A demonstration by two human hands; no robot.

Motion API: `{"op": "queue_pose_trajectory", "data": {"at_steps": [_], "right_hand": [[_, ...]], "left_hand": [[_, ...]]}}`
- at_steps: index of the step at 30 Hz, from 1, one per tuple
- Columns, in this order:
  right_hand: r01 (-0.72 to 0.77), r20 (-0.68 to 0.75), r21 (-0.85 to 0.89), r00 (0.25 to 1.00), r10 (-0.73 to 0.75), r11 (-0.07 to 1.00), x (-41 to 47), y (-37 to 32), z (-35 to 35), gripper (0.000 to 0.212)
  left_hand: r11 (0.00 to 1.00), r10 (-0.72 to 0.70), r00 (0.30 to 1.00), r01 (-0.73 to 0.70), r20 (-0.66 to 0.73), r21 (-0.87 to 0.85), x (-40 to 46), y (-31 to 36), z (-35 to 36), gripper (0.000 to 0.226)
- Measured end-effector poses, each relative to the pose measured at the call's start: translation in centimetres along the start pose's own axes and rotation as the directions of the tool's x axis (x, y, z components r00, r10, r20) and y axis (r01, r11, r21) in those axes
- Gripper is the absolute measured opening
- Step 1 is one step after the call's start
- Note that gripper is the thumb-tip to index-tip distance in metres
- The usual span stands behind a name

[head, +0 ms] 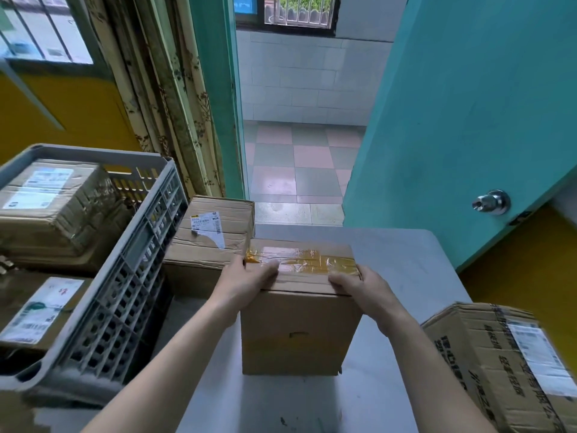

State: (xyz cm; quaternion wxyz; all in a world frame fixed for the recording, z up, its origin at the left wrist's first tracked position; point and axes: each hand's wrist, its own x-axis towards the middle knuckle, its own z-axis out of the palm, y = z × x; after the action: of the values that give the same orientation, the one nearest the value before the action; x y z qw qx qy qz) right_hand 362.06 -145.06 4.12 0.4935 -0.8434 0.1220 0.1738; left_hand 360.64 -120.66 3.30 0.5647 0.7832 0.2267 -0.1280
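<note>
**Tall taped box held at its top, five cartons in view**

The taped box (296,323) stands upright on the white bench (406,260), at the middle of the view and close to the person. It is plain corrugated card, stiff at the edges and corners. The near face shows a small dent, so the panels will likely give if squeezed hard. It is tall on a small base, so it could tip if pushed high up. Its weight cannot be read, and the relaxed wrists suggest nothing heavy.

The glossy yellow tape across the lid looks slick, so bare card is the better place to take hold. The left hand (246,279) grips the top left corner at 9 o'clock, its fingers (268,268) curled over the lid beside the tape. The right hand (356,287) grips the top right corner at 3 o'clock, with its fingers bent over the near edge. For a lift, a palm under the base or flat on each side would be surer.

Counted from near to far, there are five cartons:
- One printed carton (499,354) at 4 o'clock.
- The taped box itself.
- Two cartons inside the single grey crate (125,292) at 9 o'clock, the lower carton (37,307) and the upper carton (53,207).
- One labelled carton (212,239) at 11 o'clock, just beside the taped box.

Beyond, at 1 o'clock, one teal door (468,120) stands open.
</note>
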Motion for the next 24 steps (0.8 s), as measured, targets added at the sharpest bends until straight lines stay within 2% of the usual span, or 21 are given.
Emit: {"op": "queue_pose_trajectory", "data": {"at_steps": [1,2,5,9,13,15,19,24], "right_hand": [[-0.002,0.028,-0.044,1.000,0.003,0.999,-0.2,-0.1,-0.2,0.054],[-0.006,0.048,-0.076,0.999,0.010,0.997,-0.4,-0.1,-0.4,0.058],[-0.046,0.103,-0.139,0.993,0.061,0.989,-1.0,0.4,-0.5,0.076],[-0.040,0.126,-0.160,0.990,0.061,0.986,-1.7,1.1,-0.3,0.093],[-0.069,0.110,-0.297,0.988,0.106,0.952,-1.2,0.5,-0.5,0.106],[-0.093,0.076,-0.351,0.989,0.127,0.932,-0.5,0.3,-0.2,0.115],[-0.103,0.048,-0.337,0.991,0.126,0.936,-0.3,0.7,0.5,0.108],[-0.146,0.093,-0.320,0.978,0.184,0.936,-0.7,0.9,-0.2,0.110]], "left_hand": [[1.000,-0.008,1.000,0.008,0.003,0.029,-0.1,-0.4,0.0,0.094],[0.999,-0.010,1.000,0.010,0.022,0.045,-0.4,-0.5,0.0,0.101],[0.995,0.019,0.997,-0.026,0.077,0.101,-1.4,-1.0,0.2,0.091],[0.988,0.063,0.995,-0.074,0.079,0.137,-2.0,-1.9,0.3,0.083],[0.994,0.006,0.997,-0.015,0.082,0.113,-1.9,-1.2,-0.1,0.095],[0.985,-0.023,0.999,0.017,0.031,0.173,-1.6,-0.5,-0.1,0.103],[0.951,0.027,0.999,-0.020,-0.018,0.308,-1.4,-0.8,0.5,0.094],[0.945,0.013,1.000,-0.018,0.016,0.327,-1.6,-1.6,0.4,0.097]]}}
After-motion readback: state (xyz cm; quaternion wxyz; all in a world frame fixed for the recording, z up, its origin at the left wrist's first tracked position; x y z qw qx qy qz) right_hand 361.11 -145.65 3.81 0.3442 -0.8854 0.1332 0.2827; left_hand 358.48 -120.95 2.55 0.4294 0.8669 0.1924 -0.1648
